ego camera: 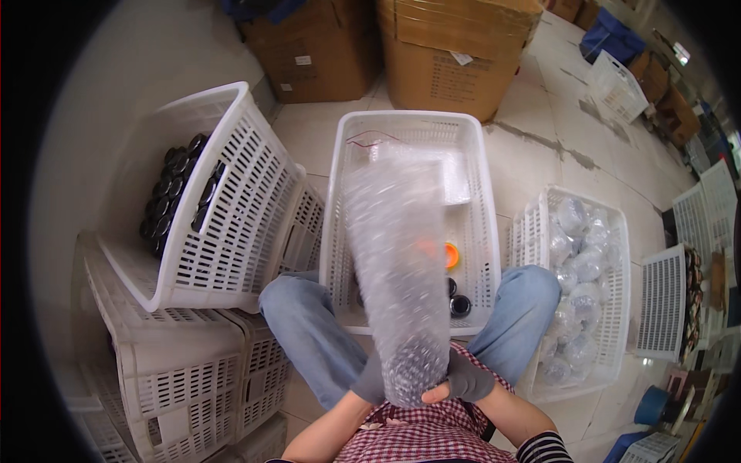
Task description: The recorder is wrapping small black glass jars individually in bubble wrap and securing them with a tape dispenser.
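Note:
Both of my hands wear grey fingerless gloves and hold a long sheet of clear bubble wrap point(399, 243). Its near end is rolled into a bundle around something dark, perhaps a jar, which the wrap mostly hides. My right hand point(468, 379) grips the bundle from the right, thumb across its front. On the left side, my left hand point(370, 379) is partly covered by the wrap. Beyond the bundle, the loose length is blurred over a white plastic basket point(491, 231). Inside that basket lie folded bubble wrap point(457, 182), an orange round object point(451, 255) and a dark-topped jar point(460, 305).
At left, a tilted white basket point(249, 191) holds many dark-lidded jars point(173, 191), above stacked baskets point(179, 376). Another basket point(619, 324) at right contains bubble-wrapped bundles point(584, 301). Large cardboard boxes point(457, 63) stand beyond. My knees flank the middle basket.

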{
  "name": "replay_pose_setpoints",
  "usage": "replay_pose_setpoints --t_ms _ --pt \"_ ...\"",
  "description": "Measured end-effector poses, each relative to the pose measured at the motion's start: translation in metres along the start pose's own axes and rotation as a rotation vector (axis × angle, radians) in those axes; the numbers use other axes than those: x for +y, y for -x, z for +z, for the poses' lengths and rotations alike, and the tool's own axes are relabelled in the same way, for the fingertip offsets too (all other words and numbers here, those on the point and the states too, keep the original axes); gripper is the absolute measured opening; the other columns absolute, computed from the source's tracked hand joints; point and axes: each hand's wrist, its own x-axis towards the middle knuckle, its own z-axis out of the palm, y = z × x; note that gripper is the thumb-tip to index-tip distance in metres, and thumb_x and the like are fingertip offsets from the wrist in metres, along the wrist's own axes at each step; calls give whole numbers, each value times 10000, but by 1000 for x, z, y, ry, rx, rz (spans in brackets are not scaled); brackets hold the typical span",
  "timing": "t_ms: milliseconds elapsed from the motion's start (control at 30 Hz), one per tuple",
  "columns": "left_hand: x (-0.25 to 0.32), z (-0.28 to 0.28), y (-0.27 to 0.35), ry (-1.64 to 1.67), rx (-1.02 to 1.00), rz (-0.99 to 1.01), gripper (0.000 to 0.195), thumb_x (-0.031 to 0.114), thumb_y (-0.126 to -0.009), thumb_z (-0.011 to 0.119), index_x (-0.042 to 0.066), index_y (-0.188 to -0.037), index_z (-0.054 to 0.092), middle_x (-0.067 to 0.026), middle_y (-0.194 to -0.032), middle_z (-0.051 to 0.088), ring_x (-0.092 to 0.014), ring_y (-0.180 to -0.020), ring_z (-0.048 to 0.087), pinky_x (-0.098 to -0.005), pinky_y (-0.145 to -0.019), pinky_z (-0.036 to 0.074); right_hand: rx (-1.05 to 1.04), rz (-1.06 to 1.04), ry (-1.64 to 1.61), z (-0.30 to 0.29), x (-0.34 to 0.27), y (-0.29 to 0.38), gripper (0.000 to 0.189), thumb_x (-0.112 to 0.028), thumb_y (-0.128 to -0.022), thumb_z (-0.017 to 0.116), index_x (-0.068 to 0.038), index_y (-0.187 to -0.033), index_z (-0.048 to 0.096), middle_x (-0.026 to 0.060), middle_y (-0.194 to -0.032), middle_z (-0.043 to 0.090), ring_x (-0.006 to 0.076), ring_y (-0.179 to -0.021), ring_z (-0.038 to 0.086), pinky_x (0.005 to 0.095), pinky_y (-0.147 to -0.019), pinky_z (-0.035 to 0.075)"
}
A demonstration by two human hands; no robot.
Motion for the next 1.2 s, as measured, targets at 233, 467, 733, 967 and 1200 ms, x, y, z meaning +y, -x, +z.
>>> replay_pose_setpoints --t_ms 233,467,733,967,1200 --pt "28 -86 37 -135 384 -283 551 352 -915 518 -5 -1319 403 -155 -1320 453 -219 -1222 440 -318 -996 366 -8 -12 348 15 6 -24 934 -308 -609 827 9 -1338 339 145 -1239 506 239 -1164 482 342 -1009 356" --pt "70 -97 53 451 469 126 654 323 -809 667 18 -1319 394 -111 -1225 510 -230 -1106 510 -358 -945 412 -64 52 942 18 40 -36 920 -496 -642 770 54 -1271 385 253 -1190 514 325 -1100 538 350 -943 410" --pt "104 -77 0 257 489 88 477 282 -807 677 21 -1177 529 -85 -1042 596 -180 -942 581 -309 -805 474 25 30 788 3 30 -8 982 -462 -700 740 56 -1364 235 272 -1266 452 327 -1206 465 355 -1008 359" --pt "141 -15 16 -129 99 161 212 197 -889 599 10 -976 648 -67 -914 666 -174 -796 634 -286 -716 492 238 175 238 -38 43 -17 778 -253 -756 738 48 -1330 309 155 -1247 475 182 -1134 460 318 -981 377" --pt "80 24 50 -720 -263 728 385 88 -662 651 36 -1041 607 -80 -1066 649 -235 -992 635 -349 -889 505 209 -103 79 -31 15 -24 482 -95 -904 514 -36 -1358 361 76 -1218 504 125 -1116 482 271 -960 399"
